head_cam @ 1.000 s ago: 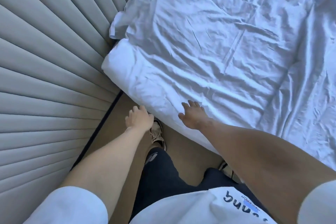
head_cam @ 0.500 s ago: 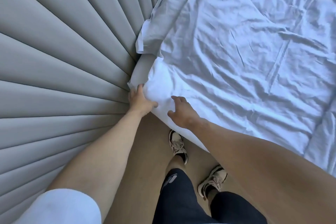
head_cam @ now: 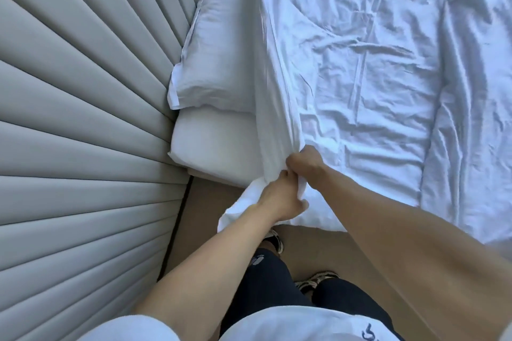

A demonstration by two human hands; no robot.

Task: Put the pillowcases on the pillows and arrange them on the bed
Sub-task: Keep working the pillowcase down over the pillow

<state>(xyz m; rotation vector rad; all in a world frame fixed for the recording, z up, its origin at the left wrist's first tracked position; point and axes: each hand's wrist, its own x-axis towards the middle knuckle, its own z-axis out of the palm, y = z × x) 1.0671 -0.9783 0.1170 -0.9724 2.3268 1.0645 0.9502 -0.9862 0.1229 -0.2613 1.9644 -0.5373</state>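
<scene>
Head view: both fists bunching white cover point(head_cam: 277, 108), left hand point(head_cam: 279, 199) just below right hand point(head_cam: 304, 163); cased pillow point(head_cam: 219, 52) against headboard point(head_cam: 83, 119). Best peeled back evenly, without dragging that pillow.

We look steeply down from head height, close over the bed point(head_cam: 221, 147) corner beside the headboard point(head_cam: 83, 119).

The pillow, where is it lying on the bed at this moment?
In the head view the pillow lies upper centre-left, along the padded headboard, just left of the pulled-back white duvet.
</scene>
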